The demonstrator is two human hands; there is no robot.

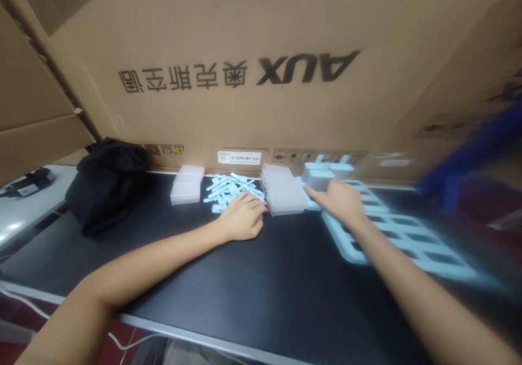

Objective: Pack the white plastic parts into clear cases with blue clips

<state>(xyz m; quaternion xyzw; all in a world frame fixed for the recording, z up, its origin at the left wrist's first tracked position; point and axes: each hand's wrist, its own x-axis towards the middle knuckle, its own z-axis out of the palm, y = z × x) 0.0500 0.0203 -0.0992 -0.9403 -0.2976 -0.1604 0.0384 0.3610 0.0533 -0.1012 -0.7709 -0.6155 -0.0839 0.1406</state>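
My left hand [243, 218] rests on the black table top at the near edge of a pile of light-blue plastic strips [228, 189], its fingers loosely bent and nothing visible in them. To its right stands a stack of translucent plastic boxes [283, 189], close to the fingertips but apart from my grip. My right hand [343, 200] reaches over a light-blue frame with rectangular openings [408, 229]. Its thumb points left, beside a pale block-like piece with light-blue tabs [320, 175]; the other fingers are hidden, so contact is unclear.
Another translucent box [187, 184] sits left of the pile. A black cloth bag [108, 183] lies farther left on the dark table [244, 294]. Behind everything rises a large cardboard box [244, 115]. A blurred blue post [468, 153] stands at the right.
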